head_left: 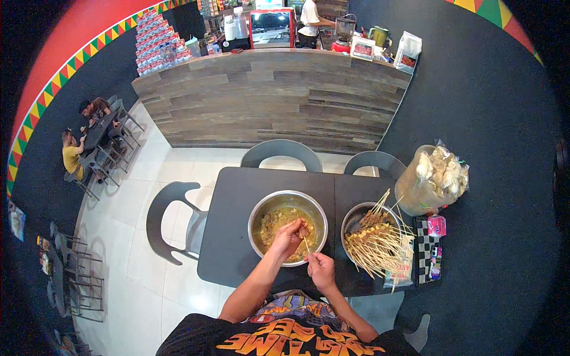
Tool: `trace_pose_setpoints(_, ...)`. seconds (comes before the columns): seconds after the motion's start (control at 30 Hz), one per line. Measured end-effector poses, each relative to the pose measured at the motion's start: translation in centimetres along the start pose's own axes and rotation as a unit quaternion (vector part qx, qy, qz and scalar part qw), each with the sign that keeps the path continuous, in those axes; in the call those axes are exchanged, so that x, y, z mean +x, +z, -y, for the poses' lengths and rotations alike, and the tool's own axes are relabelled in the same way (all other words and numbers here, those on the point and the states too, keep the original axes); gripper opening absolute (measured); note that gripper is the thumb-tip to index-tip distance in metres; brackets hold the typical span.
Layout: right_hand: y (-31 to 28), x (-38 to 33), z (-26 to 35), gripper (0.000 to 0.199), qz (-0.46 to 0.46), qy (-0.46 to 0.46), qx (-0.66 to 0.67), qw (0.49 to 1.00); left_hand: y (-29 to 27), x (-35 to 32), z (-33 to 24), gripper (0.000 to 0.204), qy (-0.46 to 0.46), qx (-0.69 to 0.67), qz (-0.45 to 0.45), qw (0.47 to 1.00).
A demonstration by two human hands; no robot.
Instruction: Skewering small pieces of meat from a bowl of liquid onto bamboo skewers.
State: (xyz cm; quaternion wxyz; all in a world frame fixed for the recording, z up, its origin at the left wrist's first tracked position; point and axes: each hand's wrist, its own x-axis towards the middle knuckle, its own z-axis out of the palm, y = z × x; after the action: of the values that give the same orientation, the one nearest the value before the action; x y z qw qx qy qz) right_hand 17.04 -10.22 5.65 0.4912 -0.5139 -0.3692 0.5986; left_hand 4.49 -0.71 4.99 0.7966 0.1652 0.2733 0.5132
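A steel bowl [254, 243] on the dark table holds chunks of meat in yellowish marinade. Over it, my left hand [288, 236] is closed around a piece of meat [304, 228]. My right hand [321, 270], near the bowl's front right rim, pinches a thin bamboo skewer [307, 244] that runs up to the meat at my left fingers. How far the skewer passes into the meat is hidden by the fingers. To the right, a second steel bowl [346, 232] is heaped with skewered meat [371, 237], the sticks pointing mostly toward me and to the right.
A clear tub of bagged pale crackers [436, 172] stands at the table's right end, by a checkered tray with small packets [436, 225]. Chairs [282, 153] ring the black table [228, 190]. Beyond is a wood-panelled counter [267, 98] with a person behind it. Two people sit far left.
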Motion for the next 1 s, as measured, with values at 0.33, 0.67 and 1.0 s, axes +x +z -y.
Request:
trace_pose_setpoints(0.33, 0.2, 0.0, -0.5, 0.02, -0.052, -0.111, -0.137, 0.983, 0.8, -0.7, 0.2, 0.019, -0.012, 0.003, -0.025, 1.0)
trace_pose_setpoints(0.67, -0.5, -0.4, 0.8, 0.02, 0.068, 0.135, 0.249, 0.957, 1.0, -0.8, 0.8, 0.018, -0.025, -0.03, -0.003, 0.999)
trace_pose_setpoints(1.0, 0.2, -0.3, 0.8, 0.022, -0.075, -0.144, -0.24, 0.957, -0.2, -0.5, 1.5, 0.019, -0.024, -0.021, -0.043, 0.999)
